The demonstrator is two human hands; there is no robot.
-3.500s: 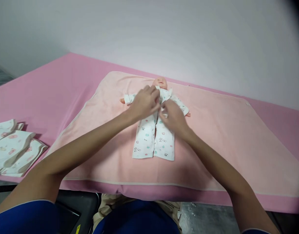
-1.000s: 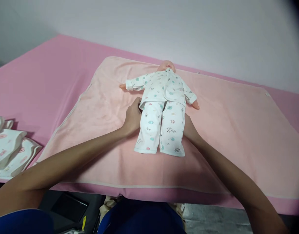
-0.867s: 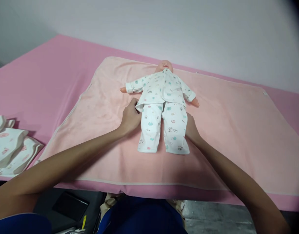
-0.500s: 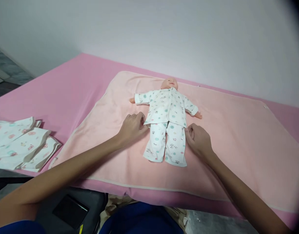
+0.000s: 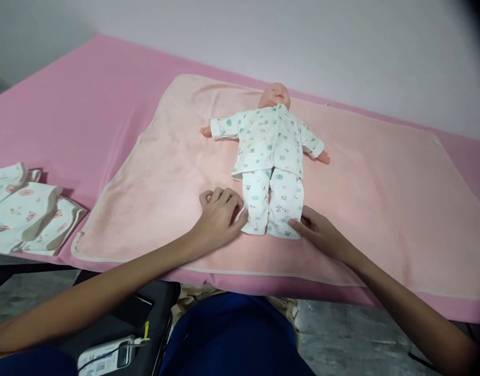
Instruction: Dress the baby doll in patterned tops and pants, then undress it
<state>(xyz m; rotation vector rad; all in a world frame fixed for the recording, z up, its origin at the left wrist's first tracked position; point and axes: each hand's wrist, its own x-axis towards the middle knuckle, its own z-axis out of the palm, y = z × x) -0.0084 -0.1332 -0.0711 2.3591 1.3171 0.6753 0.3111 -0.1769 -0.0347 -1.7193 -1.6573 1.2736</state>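
Trousers (image 5: 283,201) seem pinched at outer edges by left hand (image 5: 220,218) and right hand (image 5: 322,233), blanket (image 5: 373,209) open beyond.

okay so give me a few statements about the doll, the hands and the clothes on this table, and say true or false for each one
1. The doll lies face up on the blanket. True.
2. Both hands are at the doll's collar. False: the left hand and right hand are at the lower trouser legs.
3. The jacket hangs wide open. False: its front is closed over the chest.
4. Folded clothes lie left of the blanket. True.
5. The doll's bare feet stick out of the trousers. False: no feet show.
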